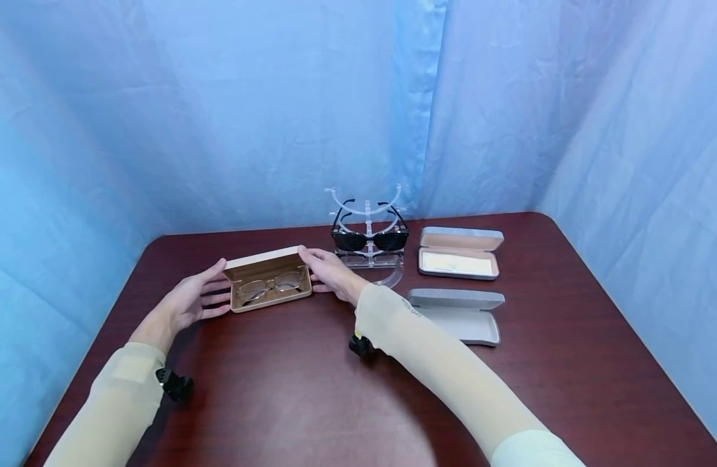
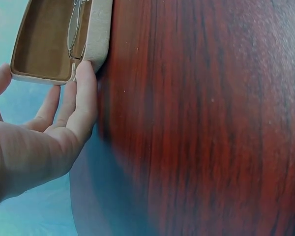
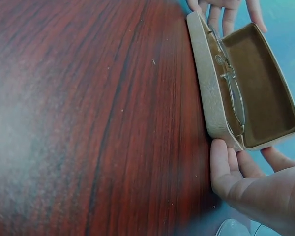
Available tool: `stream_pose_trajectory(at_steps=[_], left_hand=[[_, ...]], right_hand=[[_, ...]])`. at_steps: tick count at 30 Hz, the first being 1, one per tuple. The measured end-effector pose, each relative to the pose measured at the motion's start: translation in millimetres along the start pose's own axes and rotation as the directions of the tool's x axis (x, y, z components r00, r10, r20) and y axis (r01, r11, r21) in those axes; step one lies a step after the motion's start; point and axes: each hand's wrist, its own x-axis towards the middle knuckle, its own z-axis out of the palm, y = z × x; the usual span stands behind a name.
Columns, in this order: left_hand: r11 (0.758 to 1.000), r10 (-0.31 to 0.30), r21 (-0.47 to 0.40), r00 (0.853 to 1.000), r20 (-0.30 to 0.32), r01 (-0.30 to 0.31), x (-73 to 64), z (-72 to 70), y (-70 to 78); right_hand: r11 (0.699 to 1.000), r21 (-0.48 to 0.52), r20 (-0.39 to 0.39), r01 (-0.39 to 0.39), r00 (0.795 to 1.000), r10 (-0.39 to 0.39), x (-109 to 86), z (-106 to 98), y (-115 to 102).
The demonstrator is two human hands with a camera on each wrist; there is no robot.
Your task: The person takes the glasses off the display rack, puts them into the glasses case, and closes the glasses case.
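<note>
An open beige eyeglass case (image 1: 270, 303) with a brown lining sits near the left back of the table, its lid tilted up. Inside lies a pair of thin-rimmed eyeglasses (image 1: 254, 290), also visible in the case in the right wrist view. My left hand (image 1: 185, 301) touches the case's left end with extended fingers, the thumb up at the lid's corner. At the opposite end, my right hand (image 1: 335, 275) has its thumb on the lid's top corner and its fingers against the side. In the right wrist view those fingertips (image 3: 219, 147) rest along the end of the base.
A clear display stand (image 1: 368, 209) holds black sunglasses (image 1: 350, 242) at the back, just beyond my right hand. To its right an open grey case (image 1: 460, 238) contains a white cloth (image 1: 456, 264). Another open grey case (image 1: 454, 298) lies nearer, partly behind my right sleeve. Blue curtains (image 1: 265, 117) surround the table.
</note>
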Motion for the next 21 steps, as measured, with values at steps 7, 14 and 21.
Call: stream_pose_trajectory(at_steps=[7,14,21], left_hand=[[1.0,0.0,0.0,1.0,0.005,0.0,0.5,0.0,-0.8],[1.0,0.004,0.022,1.0,-0.001,-0.004,1.0,-1.4,-2.9],[1.0,0.013,0.019,1.0,-0.001,-0.013,0.4,-1.0,-1.1]], right_hand=[[1.0,-0.009,0.018,0.008,1.0,-0.008,0.1,-1.2,0.4],[0.999,-0.021,0.028,-0.025,0.999,0.025,1.6,-2.2,1.1],[0.999,-0.016,0.056,-0.043,0.997,0.043,2.8,-4.8,-1.0]])
